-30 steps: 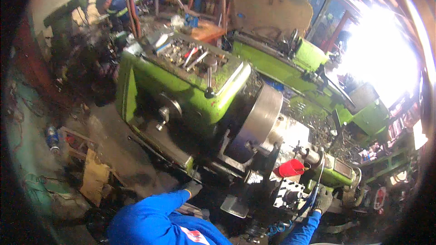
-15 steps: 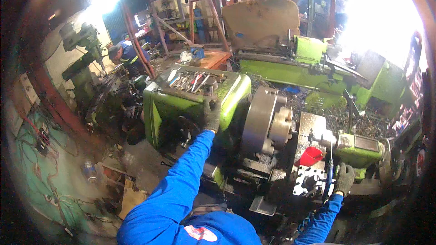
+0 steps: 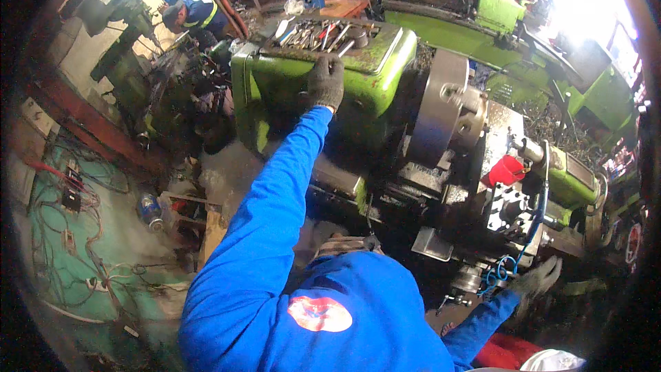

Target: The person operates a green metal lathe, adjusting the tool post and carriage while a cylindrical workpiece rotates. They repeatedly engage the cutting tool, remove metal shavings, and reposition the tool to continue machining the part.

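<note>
My left hand (image 3: 325,84), in a dark grey work glove, is closed at the front edge of the green lathe headstock (image 3: 310,89). Whatever its fingers hold, if anything, is hidden. Just beyond it lie several wrenches and other hand tools (image 3: 317,34), along with a round metal piece (image 3: 359,37). My right hand (image 3: 540,280), gloved too and slightly blurred, has its fingers stretched out. It is beside the lathe carriage, below the blue air hose (image 3: 538,217), and appears to hold nothing. A large steel chuck (image 3: 438,110) faces a red cup (image 3: 506,170) on the carriage.
A green tailstock (image 3: 575,178) stands on the right, near a black-and-white patterned tool post (image 3: 506,210). Another green lathe (image 3: 441,31) runs along the back. A person (image 3: 196,14) bends over at the far left. Cables (image 3: 93,262) trail over the green surface at left.
My view has tilted downward. My right hand has come away from beside the hose and tailstock, toward me, its fingers straightening. My left hand stays at the headstock, nearer the tools.
</note>
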`<move>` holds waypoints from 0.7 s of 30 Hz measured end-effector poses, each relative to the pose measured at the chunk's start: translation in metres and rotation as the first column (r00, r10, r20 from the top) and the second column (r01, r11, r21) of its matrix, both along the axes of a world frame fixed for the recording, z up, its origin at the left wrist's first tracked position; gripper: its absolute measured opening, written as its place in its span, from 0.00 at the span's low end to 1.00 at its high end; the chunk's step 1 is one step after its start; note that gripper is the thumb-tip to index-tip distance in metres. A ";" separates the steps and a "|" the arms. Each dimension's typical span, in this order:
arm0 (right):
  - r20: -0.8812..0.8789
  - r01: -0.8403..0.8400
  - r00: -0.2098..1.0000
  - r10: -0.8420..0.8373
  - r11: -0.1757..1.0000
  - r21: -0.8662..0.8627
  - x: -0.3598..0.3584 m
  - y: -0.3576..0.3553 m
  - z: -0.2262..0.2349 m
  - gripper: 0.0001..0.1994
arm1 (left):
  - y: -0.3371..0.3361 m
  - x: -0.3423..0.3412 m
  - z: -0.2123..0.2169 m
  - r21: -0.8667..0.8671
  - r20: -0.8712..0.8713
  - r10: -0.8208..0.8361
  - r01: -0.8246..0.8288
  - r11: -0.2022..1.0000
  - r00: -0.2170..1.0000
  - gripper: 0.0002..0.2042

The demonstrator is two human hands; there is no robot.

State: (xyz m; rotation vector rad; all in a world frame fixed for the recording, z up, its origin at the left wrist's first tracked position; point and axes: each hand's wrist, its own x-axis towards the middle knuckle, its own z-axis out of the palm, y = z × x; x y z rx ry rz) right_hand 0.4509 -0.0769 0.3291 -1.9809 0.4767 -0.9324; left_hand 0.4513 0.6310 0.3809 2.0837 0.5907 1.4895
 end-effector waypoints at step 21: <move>-0.975 -0.498 0.080 0.207 0.856 0.141 -0.462 0.077 -0.277 0.20 | 0.033 -0.231 -0.448 -0.884 0.008 -0.091 -0.036 -0.467 0.996 0.22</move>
